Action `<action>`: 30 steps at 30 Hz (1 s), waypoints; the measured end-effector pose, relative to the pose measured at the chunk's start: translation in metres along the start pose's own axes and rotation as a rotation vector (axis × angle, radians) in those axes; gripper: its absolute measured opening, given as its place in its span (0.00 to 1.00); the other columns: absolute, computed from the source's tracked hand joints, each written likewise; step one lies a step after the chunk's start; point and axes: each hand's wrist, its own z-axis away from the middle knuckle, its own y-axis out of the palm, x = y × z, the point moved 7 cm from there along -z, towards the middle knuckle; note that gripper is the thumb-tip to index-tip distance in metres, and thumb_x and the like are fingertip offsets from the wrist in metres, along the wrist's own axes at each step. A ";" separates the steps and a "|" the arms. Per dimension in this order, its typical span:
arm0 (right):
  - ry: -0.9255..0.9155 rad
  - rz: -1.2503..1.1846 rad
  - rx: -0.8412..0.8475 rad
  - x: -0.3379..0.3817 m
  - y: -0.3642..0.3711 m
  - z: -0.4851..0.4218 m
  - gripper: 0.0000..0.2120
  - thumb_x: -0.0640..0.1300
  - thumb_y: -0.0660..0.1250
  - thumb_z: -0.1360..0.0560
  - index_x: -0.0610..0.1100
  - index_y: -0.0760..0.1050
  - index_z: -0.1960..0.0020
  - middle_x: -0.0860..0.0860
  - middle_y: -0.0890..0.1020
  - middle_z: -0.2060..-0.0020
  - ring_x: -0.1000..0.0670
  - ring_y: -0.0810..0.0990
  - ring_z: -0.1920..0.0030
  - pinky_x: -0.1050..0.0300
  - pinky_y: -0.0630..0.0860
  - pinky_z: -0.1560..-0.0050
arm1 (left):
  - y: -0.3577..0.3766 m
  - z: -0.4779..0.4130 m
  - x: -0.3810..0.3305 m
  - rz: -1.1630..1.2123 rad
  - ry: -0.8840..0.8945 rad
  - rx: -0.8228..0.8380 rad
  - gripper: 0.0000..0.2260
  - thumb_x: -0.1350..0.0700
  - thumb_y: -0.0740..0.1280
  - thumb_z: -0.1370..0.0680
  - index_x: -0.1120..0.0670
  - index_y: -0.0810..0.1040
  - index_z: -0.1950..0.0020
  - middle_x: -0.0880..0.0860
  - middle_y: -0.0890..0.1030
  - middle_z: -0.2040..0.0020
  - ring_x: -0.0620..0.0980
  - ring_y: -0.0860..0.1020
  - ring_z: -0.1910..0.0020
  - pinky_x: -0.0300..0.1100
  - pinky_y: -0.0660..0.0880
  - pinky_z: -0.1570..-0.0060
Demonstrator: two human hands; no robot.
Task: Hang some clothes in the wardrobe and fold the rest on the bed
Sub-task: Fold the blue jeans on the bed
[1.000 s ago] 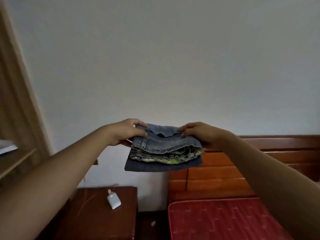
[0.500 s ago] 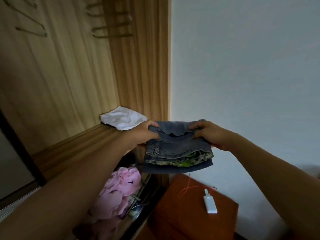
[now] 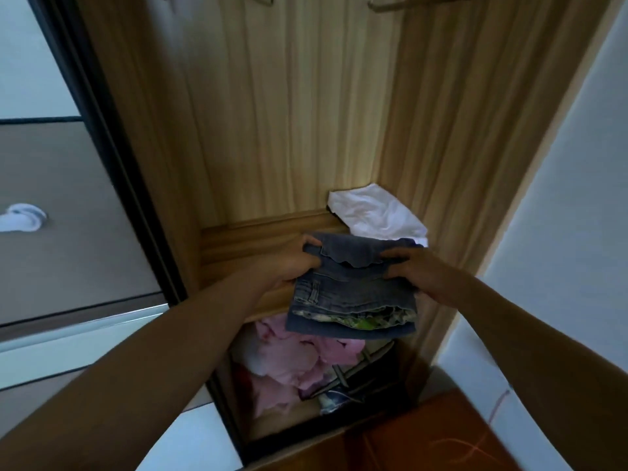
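the folded jeans (image 3: 353, 294) are up in front of the open wardrobe (image 3: 289, 130) now, held over the front edge of its shelf (image 3: 261, 243), the near end hanging out above the pink clothes (image 3: 292, 362) in the compartment below; whether the bundle touches the shelf i cannot tell. the left hand (image 3: 292, 263) grips its left edge with fingers curled round it, and the right hand (image 3: 421, 271) grips the right edge, fingers bent over the top layer. a strip of green patterned fabric shows between the denim layers. a white cloth (image 3: 373, 212) lies in the back right corner of the shelf, just behind the bundle. a second ago the same bundle was held out before the bed's headboard, and half a second ago the wardrobe stood off to the left; the grip has not changed. a sliding door (image 3: 68, 198) stands at the left, and a corner of the bedside table (image 3: 441, 436) shows at the bottom right.
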 end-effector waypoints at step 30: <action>-0.456 0.924 0.642 0.000 0.302 -0.309 0.42 0.60 0.73 0.26 0.50 0.56 0.20 0.40 0.61 0.23 0.36 0.70 0.29 0.44 0.72 0.33 | -0.146 -0.148 0.234 -1.037 -0.419 -0.198 0.33 0.49 0.67 0.21 0.49 0.57 0.19 0.63 0.52 0.21 0.65 0.56 0.24 0.53 0.59 0.27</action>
